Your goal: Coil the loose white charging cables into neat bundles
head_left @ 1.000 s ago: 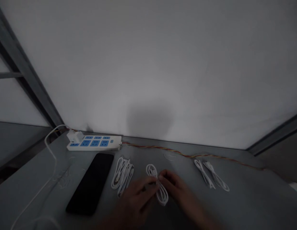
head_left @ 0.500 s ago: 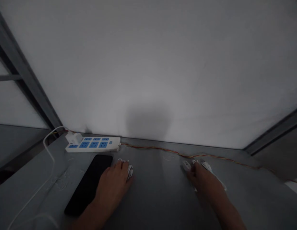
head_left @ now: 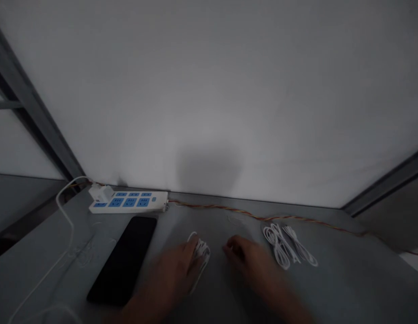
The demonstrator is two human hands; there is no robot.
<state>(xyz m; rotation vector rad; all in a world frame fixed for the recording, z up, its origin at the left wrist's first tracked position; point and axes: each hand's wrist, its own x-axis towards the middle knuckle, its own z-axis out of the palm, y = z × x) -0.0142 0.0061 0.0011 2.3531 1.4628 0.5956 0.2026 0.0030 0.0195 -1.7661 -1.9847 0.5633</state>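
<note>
My left hand (head_left: 177, 270), partly blurred, is closed around a coiled bundle of white cable (head_left: 202, 252). Loops of it stick out past the thumb and fingers, just above the table. To the right of it, a short gap away, is my right hand (head_left: 251, 258), its fingers curled in and the thumb against them. No object shows in that hand. Beyond its right side lie coiled white cables (head_left: 279, 247) and another folded white cable (head_left: 300, 245) on the grey table (head_left: 209, 306). A black phone (head_left: 123, 261) lies flat to the left of my left hand.
A white power strip (head_left: 158, 202) with blue sockets sits at the table's back left, a white charger (head_left: 102, 193) plugged in. The charger's white cord (head_left: 72, 229) runs down the left side. A twisted red-yellow wire (head_left: 225, 208) follows the wall's foot (head_left: 209, 189).
My left hand has moved right, away from the phone, with the white cable bundle. My right hand has left the cables on the right and come left toward it.
</note>
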